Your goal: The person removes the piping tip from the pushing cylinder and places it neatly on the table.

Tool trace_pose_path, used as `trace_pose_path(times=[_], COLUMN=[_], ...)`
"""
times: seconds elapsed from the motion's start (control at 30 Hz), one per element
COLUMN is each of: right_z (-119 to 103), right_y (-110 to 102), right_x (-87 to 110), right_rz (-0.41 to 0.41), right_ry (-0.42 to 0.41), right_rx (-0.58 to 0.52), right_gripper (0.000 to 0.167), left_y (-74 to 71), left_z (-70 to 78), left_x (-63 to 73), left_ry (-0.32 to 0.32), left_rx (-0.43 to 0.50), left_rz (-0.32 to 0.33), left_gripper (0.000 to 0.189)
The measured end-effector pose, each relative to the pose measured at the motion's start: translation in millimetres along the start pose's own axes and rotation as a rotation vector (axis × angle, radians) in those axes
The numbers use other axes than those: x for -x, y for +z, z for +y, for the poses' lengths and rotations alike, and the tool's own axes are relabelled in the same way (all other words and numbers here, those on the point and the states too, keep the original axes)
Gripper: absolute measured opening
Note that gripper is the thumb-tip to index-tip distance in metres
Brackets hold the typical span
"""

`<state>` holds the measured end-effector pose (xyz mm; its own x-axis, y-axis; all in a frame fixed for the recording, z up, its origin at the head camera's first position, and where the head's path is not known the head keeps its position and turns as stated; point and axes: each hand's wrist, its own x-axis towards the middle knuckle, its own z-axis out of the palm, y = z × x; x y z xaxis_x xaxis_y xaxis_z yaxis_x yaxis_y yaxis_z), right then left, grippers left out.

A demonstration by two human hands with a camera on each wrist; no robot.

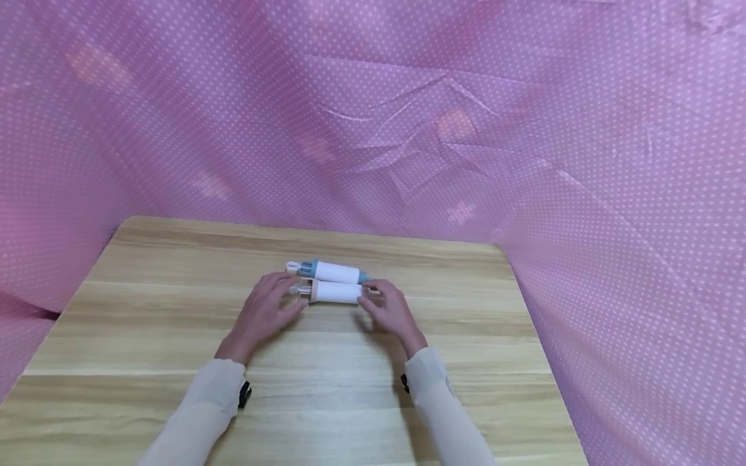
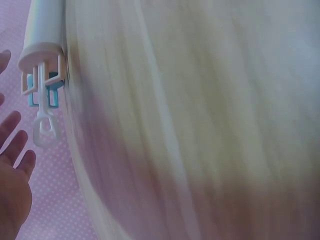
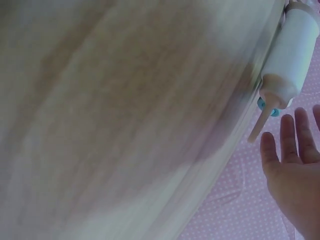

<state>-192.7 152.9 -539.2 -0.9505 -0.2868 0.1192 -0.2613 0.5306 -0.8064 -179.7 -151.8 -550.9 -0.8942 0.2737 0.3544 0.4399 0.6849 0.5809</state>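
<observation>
Two white syringe-like tubes lie side by side across the wooden table. The nearer, beige-ended tube (image 1: 336,292) has a white plunger with a loop handle (image 2: 46,131) on its left and a thin beige nozzle (image 3: 261,122) on its right. Just behind it rests the blue-ended tube (image 1: 337,272). My left hand (image 1: 267,307) is by the plunger ends, fingers spread and relaxed. Around the nozzle end hovers my right hand (image 1: 393,310), its fingers fairly straight in the right wrist view. Neither hand grips a tube; light contact cannot be told.
The light wooden table (image 1: 320,401) extends on all sides of the tubes, with its far edge a short way behind them. A pink dotted cloth (image 1: 373,129) hangs behind and along both sides.
</observation>
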Motion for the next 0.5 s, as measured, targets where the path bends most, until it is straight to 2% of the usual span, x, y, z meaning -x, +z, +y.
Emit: trace_pose_path(times=[0.33, 0.5], right_z=[2, 6], right_y=[2, 6], right_x=[-10.5, -11.4], right_rz=[-0.038, -0.058], right_ry=[0.035, 0.054], right_rx=[0.087, 0.071], right_gripper=[0.037, 0.032], left_y=[5.6, 6.0], left_z=[0.5, 1.5], left_x=[-7.5, -9.0], left_ry=[0.025, 0.022], left_rx=[-0.019, -0.037], left_rz=[0.000, -0.008], left_gripper=[0.056, 0.057])
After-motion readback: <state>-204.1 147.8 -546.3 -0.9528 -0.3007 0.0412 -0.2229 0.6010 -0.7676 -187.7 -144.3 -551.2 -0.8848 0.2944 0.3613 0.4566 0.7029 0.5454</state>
